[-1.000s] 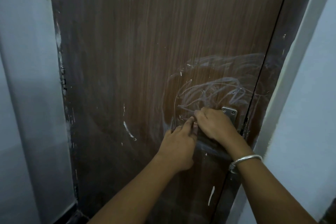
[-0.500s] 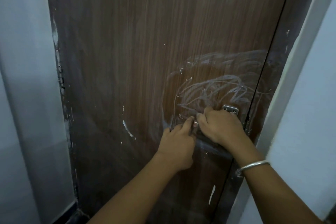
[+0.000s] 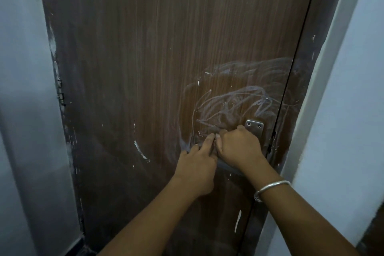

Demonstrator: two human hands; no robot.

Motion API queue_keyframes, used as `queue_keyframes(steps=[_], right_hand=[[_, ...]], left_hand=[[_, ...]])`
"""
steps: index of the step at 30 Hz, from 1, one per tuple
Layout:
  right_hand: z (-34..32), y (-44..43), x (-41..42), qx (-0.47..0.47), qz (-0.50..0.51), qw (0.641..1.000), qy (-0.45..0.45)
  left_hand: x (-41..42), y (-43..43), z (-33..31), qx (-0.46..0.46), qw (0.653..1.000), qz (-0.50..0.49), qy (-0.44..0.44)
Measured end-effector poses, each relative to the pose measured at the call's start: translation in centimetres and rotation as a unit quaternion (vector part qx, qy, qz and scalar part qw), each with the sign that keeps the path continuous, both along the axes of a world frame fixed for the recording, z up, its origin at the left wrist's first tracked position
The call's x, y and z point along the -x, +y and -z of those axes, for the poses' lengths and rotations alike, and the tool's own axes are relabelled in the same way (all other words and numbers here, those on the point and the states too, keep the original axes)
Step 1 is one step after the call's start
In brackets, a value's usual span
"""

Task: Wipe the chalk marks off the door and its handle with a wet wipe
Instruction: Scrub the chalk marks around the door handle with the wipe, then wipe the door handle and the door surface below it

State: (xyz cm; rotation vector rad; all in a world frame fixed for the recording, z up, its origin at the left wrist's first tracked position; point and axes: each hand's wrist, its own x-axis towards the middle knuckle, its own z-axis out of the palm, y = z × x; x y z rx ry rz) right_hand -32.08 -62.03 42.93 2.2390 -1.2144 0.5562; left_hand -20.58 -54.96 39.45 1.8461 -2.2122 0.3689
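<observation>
Bangle: you wore a silver bangle point(image 3: 270, 188) on your right wrist.
Left hand: your left hand point(image 3: 197, 164) lay open, fingers stretched against the door point(image 3: 145, 58), index tip touching your right hand.
Right hand: your right hand point(image 3: 236, 147) was curled over the door handle point(image 3: 254, 128), hiding all but its screwed metal plate.
Chalk marks: white chalk marks point(image 3: 239, 102) looped just above both hands, reaching the door's right edge.
Door: brown wood grain, set between pale walls point(image 3: 20, 110).
</observation>
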Motion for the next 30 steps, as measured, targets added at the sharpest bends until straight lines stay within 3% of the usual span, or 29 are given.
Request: queue_keyframes(steps=[4,16,26,30], right_hand=[[-0.4,0.3,0.3,-0.045,0.062,0.997,0.012],[-2.5,1.1,1.2,-0.155,0.071,0.983,0.065],[-4.2,0.8,2.3,-0.282,0.031,0.959,-0.009],[-4.5,0.8,1.5,-0.297,0.073,0.952,-0.018]], left_hand=[[-0.3,0.0,-0.1,-0.011,1.000,0.002,-0.005],[-0.3,-0.1,-0.4,-0.047,0.999,0.004,-0.002],[-0.1,0.4,-1.1,-0.057,0.998,0.009,-0.014],[-0.3,0.2,-0.7,-0.051,0.999,0.013,-0.010]])
